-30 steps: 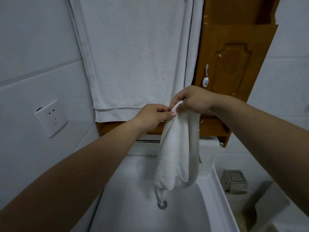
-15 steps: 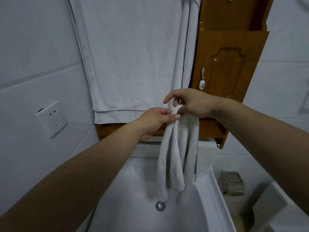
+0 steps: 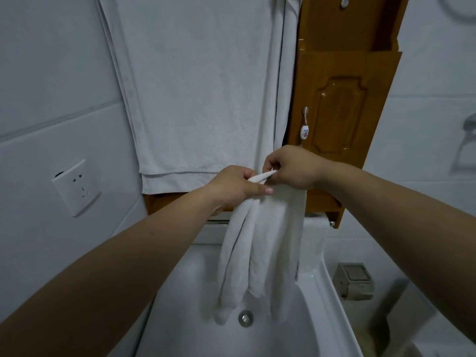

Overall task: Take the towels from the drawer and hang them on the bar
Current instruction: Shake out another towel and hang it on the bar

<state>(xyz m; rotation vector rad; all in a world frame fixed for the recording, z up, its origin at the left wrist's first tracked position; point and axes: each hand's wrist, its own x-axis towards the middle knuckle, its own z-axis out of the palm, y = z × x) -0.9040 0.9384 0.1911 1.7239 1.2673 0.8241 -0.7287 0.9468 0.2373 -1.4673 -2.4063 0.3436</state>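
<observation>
Small towel (image 3: 260, 253) looser now, above sink (image 3: 180, 318)

Colours: held towel (image 3: 260, 248) plain white; hung towel (image 3: 201, 94) plain white; cabinet door (image 3: 373, 73) glossy amber-brown; sink (image 3: 195, 300) white.

Fig. Head view. Both arms were bare along their whole visible length. The left forearm (image 3: 128, 266) and the right forearm (image 3: 399, 215) were uncovered and smooth, broad near the camera and narrowing toward the wrist (the wide-angle lens exaggerated this taper). The left hand (image 3: 239, 189) showed one short, rounded nail (image 3: 269, 190) with a pale sheen. The right hand (image 3: 291, 167) showed its knuckles and a bare wrist; its nails were hidden.
</observation>
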